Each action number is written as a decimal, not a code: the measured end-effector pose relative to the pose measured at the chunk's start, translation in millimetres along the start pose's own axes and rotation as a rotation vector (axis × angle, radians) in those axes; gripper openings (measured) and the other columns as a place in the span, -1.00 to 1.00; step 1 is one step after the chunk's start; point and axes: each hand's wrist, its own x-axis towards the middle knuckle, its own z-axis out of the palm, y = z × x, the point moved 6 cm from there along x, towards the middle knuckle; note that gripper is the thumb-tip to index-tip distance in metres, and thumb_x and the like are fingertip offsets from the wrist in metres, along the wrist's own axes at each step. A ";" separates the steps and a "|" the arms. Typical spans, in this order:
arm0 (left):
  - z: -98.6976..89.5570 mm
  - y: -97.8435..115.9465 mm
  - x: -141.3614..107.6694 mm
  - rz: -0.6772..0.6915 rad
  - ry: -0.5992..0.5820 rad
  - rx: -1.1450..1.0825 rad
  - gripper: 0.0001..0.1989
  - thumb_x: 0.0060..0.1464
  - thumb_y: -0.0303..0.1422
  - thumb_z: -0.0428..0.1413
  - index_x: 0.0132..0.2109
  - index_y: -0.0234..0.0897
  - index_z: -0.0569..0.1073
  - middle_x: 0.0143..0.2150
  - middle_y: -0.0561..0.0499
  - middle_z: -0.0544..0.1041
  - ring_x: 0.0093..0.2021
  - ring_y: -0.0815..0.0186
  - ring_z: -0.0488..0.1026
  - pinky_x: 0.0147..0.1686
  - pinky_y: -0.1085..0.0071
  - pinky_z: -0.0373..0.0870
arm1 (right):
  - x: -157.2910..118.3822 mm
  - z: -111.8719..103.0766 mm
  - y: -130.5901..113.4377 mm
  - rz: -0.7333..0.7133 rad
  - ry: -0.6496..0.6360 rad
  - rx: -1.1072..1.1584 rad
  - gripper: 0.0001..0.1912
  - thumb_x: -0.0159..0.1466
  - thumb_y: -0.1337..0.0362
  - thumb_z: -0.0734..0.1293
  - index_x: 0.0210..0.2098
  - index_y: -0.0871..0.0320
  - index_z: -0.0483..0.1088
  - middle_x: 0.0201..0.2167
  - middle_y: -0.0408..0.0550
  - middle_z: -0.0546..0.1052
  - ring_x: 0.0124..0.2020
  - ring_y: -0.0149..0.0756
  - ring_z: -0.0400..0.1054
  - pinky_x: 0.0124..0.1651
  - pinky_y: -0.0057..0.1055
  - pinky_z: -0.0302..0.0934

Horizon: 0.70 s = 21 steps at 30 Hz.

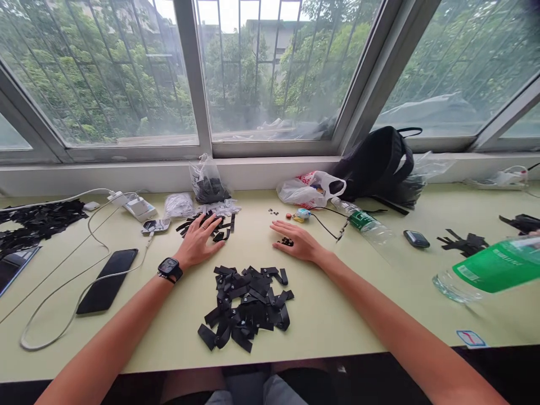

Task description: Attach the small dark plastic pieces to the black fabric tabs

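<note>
My left hand, with a ring and a black watch at the wrist, lies spread over a small heap of black fabric strips. Its fingers are apart and grip nothing. My right hand rests on the table with fingers stretched forward, its thumb side by several small black round pieces. A few more tiny pieces lie beyond it. Between my forearms, nearer the table edge, is a loose pile of black fabric strips, some folded, with small light marks.
At left lie a phone, white cables, a power strip and a dark strip heap. Along the window stand a clear bag, a white plastic bag and a black backpack. Bottles and a green-labelled bottle lie right.
</note>
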 end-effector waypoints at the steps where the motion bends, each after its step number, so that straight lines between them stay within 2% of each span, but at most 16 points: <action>1: 3.1 -1.6 4.5 -0.019 0.005 0.006 -0.30 0.25 0.04 0.04 0.45 0.01 0.15 0.49 0.04 0.13 0.50 -0.12 -0.10 0.40 -0.09 0.01 | 1.3 0.8 1.4 -0.002 0.003 -0.007 -0.30 0.33 0.03 0.39 0.40 -0.04 0.21 0.34 -0.06 0.32 0.34 0.03 0.23 0.39 0.04 0.19; 8: 16.6 -35.0 44.3 -0.165 0.116 0.049 -0.31 0.20 0.07 0.08 0.36 -0.15 0.31 0.40 -0.13 0.29 0.45 -0.18 -0.01 0.34 -0.13 0.08 | 8.0 5.4 13.7 0.026 0.028 -0.062 -0.32 0.34 -0.02 0.37 0.38 0.02 0.24 0.32 -0.01 0.34 0.32 0.02 0.26 0.37 0.00 0.22; 11: 10.4 -28.7 53.4 -0.188 0.145 0.022 -0.31 0.21 0.05 0.08 0.36 -0.20 0.31 0.38 -0.18 0.32 0.44 -0.19 0.03 0.33 -0.16 0.09 | 10.2 6.5 16.8 0.031 0.040 -0.076 -0.33 0.33 -0.02 0.38 0.36 0.03 0.28 0.30 0.00 0.37 0.31 0.02 0.28 0.36 -0.01 0.23; 14: -8.7 5.7 39.9 -0.070 0.132 -0.078 -0.33 0.28 0.00 0.02 0.41 -0.20 0.22 0.41 -0.14 0.28 0.45 -0.09 0.04 0.38 -0.10 0.07 | 11.1 6.7 17.2 0.023 0.041 -0.091 -0.35 0.33 -0.02 0.37 0.34 0.06 0.30 0.29 0.03 0.39 0.30 0.01 0.30 0.35 -0.02 0.24; 17: -30.5 56.6 -3.5 0.132 -0.046 -0.216 -0.28 0.29 0.02 0.02 0.48 -0.04 0.07 0.47 -0.02 0.16 0.48 -0.02 0.02 0.40 -0.05 0.09 | 12.5 5.5 14.9 0.003 0.046 -0.119 -0.35 0.34 -0.02 0.36 0.34 0.08 0.30 0.27 0.06 0.41 0.28 0.02 0.32 0.35 0.00 0.23; 19: -42.6 89.2 -40.9 0.242 -0.191 -0.267 -0.15 0.17 0.12 0.11 0.49 0.07 0.03 0.49 0.01 0.11 0.49 -0.09 -0.02 0.42 -0.10 0.03 | 14.0 4.3 11.7 -0.019 0.053 -0.142 -0.35 0.33 -0.02 0.36 0.34 0.07 0.30 0.27 0.07 0.42 0.27 0.05 0.33 0.36 0.07 0.19; 21: -50.8 116.6 -72.3 0.331 -0.279 -0.288 0.00 -0.03 0.23 0.21 0.48 0.15 0.05 0.49 0.02 0.10 0.49 -0.20 -0.06 0.42 -0.21 -0.08 | 15.1 2.8 8.5 -0.036 0.063 -0.160 -0.35 0.33 -0.03 0.36 0.34 0.05 0.29 0.27 0.07 0.41 0.27 0.10 0.32 0.37 0.16 0.13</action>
